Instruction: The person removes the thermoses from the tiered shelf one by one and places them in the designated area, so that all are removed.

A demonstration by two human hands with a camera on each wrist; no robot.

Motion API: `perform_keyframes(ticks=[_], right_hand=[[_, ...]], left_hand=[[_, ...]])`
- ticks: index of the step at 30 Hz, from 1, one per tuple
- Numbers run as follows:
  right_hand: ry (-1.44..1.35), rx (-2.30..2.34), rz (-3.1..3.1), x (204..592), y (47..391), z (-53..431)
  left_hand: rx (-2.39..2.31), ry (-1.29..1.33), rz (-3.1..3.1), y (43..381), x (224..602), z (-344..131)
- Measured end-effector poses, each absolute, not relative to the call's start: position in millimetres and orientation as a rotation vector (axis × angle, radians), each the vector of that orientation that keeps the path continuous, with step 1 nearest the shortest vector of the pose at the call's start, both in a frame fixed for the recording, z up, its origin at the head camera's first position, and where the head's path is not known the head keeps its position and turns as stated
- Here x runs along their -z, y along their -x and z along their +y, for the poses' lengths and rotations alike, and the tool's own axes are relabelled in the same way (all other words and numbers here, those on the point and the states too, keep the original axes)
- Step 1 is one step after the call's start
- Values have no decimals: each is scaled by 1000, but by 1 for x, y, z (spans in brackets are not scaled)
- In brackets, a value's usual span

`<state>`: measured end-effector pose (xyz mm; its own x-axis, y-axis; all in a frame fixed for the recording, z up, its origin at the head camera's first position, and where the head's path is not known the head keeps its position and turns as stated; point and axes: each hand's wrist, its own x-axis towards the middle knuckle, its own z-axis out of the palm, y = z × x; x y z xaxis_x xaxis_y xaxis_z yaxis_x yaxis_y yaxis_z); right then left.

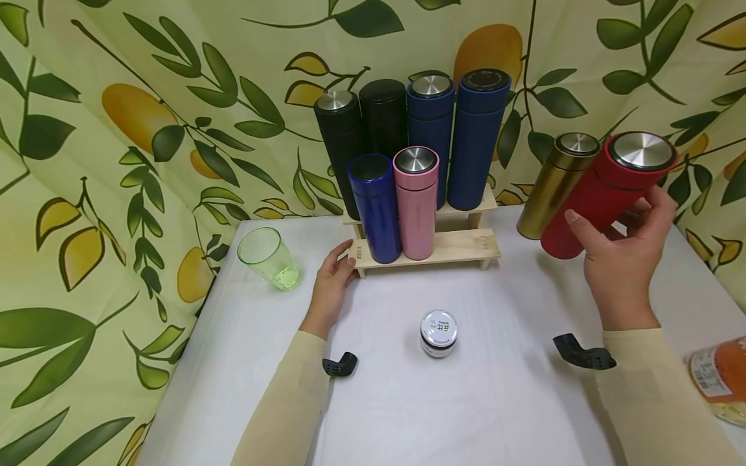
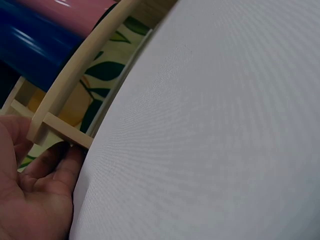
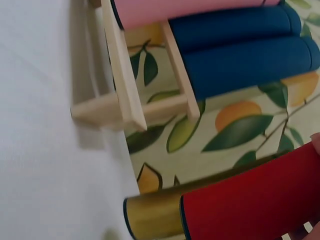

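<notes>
My right hand [image 1: 626, 259] grips a red thermos [image 1: 606, 200] with a steel lid, thumb on its near side. The thermos leans to the right, its base close over the table beside a standing gold thermos [image 1: 553, 194]. At the left end of a two-tier wooden rack [image 1: 454, 244], my left hand [image 1: 333, 278] holds the lower shelf's end, fingers bent around its leg [image 2: 67, 131]. On that lower shelf stand a shiny blue thermos [image 1: 375, 210] and a pink thermos [image 1: 416, 207]. Two black thermoses [image 1: 338, 139] and two dark blue thermoses [image 1: 479, 142] stand on the upper tier behind.
A green clear tumbler [image 1: 269, 259] stands left of the rack. In front of the rack is a small jar with a white printed lid [image 1: 440, 330]. An orange labelled container [image 1: 719, 372] sits at the right edge. A leaf-patterned curtain [image 1: 175, 129] hangs behind the white table [image 1: 384, 401].
</notes>
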<state>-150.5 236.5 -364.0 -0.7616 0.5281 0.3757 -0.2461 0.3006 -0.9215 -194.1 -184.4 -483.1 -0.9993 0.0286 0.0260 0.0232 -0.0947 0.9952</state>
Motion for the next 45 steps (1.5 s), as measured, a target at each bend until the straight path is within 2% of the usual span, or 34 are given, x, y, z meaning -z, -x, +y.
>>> perform_keyframes(ticks=[11, 24, 33, 45], right_hand=[[471, -1513, -1888, 368, 166, 257], [541, -1558, -1892, 397, 202, 283], [629, -1567, -1953, 396, 212, 283], [609, -1576, -2018, 404, 227, 293]], left_hand=[[-2316, -38, 2112, 194, 482, -183], [-2339, -54, 2094, 194, 480, -182], [-2320, -39, 2119, 195, 482, -183], [-2333, -39, 2114, 196, 482, -182]])
